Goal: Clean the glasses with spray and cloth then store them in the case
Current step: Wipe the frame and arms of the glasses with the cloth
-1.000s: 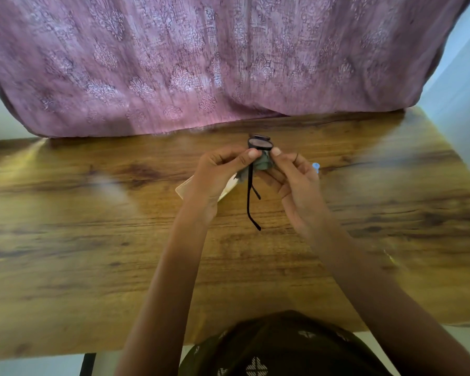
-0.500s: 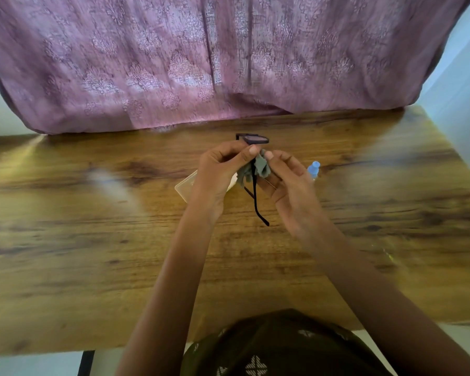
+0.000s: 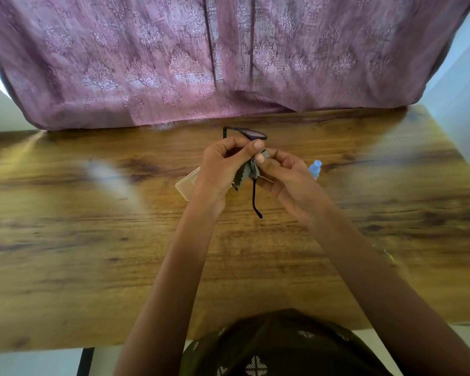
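Black-framed glasses (image 3: 251, 133) are held above the middle of the wooden table (image 3: 92, 240), one lens sticking up past my fingers and one temple arm hanging down. My left hand (image 3: 223, 169) grips the frame. My right hand (image 3: 285, 177) pinches a grey-green cloth (image 3: 251, 172) against the lower lens, which the cloth and fingers hide. A pale translucent case (image 3: 187, 183) lies on the table under my left hand, mostly covered. The spray bottle's light blue cap (image 3: 315, 167) shows just right of my right hand.
A mauve patterned curtain (image 3: 201, 63) hangs along the table's far edge. A white wall (image 3: 461, 85) rises at the right. The table's near edge runs close to my body, with a black leg (image 3: 86, 362) at the lower left.
The glasses have turned: the upper lens now lies flatter and further left, and the hanging temple arm has swung right. The cloth has shifted between my fingers.
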Tool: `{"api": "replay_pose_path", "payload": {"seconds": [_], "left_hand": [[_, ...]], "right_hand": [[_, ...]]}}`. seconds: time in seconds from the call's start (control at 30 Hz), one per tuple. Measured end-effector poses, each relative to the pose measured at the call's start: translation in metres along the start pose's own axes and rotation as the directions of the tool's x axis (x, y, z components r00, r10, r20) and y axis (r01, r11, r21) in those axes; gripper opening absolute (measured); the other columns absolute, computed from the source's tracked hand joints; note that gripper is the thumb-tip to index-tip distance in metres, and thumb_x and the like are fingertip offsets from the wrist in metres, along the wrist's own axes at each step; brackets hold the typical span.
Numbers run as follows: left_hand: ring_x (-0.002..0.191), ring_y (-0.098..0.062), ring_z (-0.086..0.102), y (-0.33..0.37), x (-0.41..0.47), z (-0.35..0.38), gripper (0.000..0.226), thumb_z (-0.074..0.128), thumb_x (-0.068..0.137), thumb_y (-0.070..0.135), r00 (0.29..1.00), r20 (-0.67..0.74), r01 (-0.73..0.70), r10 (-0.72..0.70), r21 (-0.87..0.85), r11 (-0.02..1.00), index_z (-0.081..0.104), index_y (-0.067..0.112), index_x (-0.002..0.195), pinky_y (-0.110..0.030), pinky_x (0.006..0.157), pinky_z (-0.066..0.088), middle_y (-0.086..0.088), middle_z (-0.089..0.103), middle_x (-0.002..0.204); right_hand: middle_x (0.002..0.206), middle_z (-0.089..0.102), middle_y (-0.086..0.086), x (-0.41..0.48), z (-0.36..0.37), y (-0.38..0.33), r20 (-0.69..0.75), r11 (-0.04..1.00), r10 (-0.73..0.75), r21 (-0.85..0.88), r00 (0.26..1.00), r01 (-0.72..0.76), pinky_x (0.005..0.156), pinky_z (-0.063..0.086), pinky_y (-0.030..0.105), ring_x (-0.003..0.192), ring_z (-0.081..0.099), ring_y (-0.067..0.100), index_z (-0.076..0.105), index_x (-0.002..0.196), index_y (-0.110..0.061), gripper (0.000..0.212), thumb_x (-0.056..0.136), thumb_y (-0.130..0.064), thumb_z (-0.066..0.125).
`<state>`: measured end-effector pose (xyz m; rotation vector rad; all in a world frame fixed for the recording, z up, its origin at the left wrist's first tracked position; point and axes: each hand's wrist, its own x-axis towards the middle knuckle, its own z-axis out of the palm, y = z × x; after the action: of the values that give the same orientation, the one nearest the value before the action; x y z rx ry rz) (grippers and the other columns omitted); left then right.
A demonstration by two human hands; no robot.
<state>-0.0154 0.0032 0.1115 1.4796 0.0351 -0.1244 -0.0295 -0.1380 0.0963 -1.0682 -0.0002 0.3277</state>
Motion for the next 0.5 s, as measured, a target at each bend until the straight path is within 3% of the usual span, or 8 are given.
{"api": "replay_pose_path", "payload": {"seconds": [0.2,0.3,0.43,0.5], "left_hand": [[0.073,-0.021,0.064,0.0004,-0.0010,-0.0010,0.024,0.078,0.080,0.029,0.999,-0.045,-0.012,0.014,0.044,0.999,0.072,0.006,0.083,-0.034,0.069,0.055,-0.019,0.067,0.081],[0.063,-0.015,0.057,0.0016,-0.0022,-0.0007,0.023,0.077,0.080,0.031,0.998,-0.060,-0.015,0.018,0.051,0.999,0.071,0.009,0.078,-0.026,0.061,0.050,-0.010,0.061,0.070],[0.067,-0.011,0.059,0.0024,-0.0025,-0.0005,0.016,0.078,0.079,0.032,0.994,-0.104,0.018,-0.015,0.025,1.000,0.074,0.017,0.077,-0.032,0.071,0.049,0.005,0.064,0.065],[0.071,-0.011,0.063,0.0043,-0.0019,-0.0006,0.015,0.078,0.080,0.031,0.991,-0.132,0.027,-0.028,-0.009,1.000,0.076,0.016,0.081,-0.030,0.069,0.051,0.005,0.069,0.070]], "right_hand": [[0.099,0.058,0.020,0.0008,-0.0014,0.0035,-0.008,0.997,0.000,-0.079,1.000,-0.001,0.085,0.057,0.030,0.086,0.069,0.015,0.062,0.093,-0.007,0.017,0.081,-0.016,0.068],[0.098,0.065,0.017,-0.0011,-0.0026,0.0066,-0.002,0.994,0.002,-0.108,1.000,-0.002,0.089,0.055,0.035,0.090,0.068,0.020,0.059,0.097,-0.003,0.021,0.082,-0.015,0.067],[0.094,0.069,0.014,-0.0036,-0.0055,0.0072,0.025,0.988,0.001,-0.157,1.000,0.003,0.088,0.056,0.034,0.087,0.068,0.021,0.057,0.106,0.002,0.019,0.089,-0.007,0.063],[0.090,0.069,0.013,-0.0050,-0.0079,0.0080,0.049,0.980,0.007,-0.199,0.999,0.003,0.088,0.055,0.034,0.084,0.068,0.020,0.058,0.106,0.004,0.017,0.091,-0.005,0.061]]}}
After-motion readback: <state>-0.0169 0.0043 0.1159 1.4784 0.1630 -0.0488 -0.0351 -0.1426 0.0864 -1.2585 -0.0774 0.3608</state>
